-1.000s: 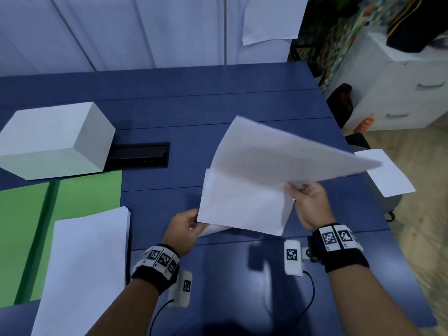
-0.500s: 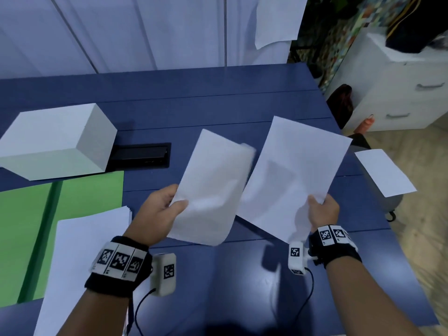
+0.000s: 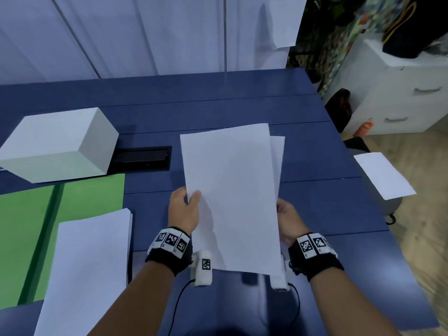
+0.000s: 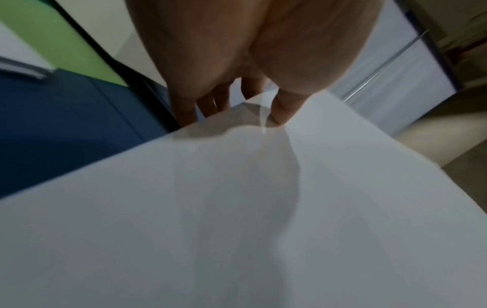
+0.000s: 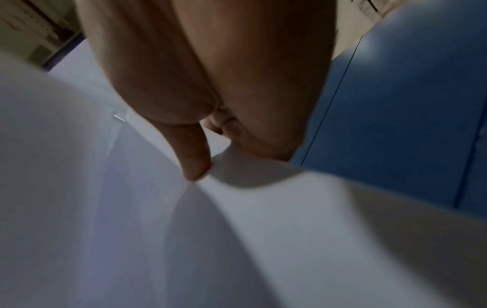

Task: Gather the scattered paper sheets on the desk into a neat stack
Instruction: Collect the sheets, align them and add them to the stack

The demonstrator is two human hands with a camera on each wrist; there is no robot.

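Off to the left of the left hand's fingers [image 3: 194, 197], the neat stack [image 3: 89, 263] lies on the surface [image 3: 242, 105], partly over a green folder [image 3: 80, 197], its long axis running away from the person, with a white box [image 3: 58, 144] beyond. Centre now: the left hand [image 3: 183, 210] pinches the left edge of the held sheets [image 3: 232, 197], thumb on top, fingers curled beneath. Those sheets hang above the surface, long axis pointing away, one page peeking out skewed along the right side. Over to the right hand [image 3: 288, 221]: it grips the right edge, thumb [image 5: 196, 154] pressing the paper. Further right, a loose sheet [image 3: 383, 174] rests past the surface's edge. I'd say the left hand is nearer the stack, so the bundle travels leftward; both long axes already roughly agree.
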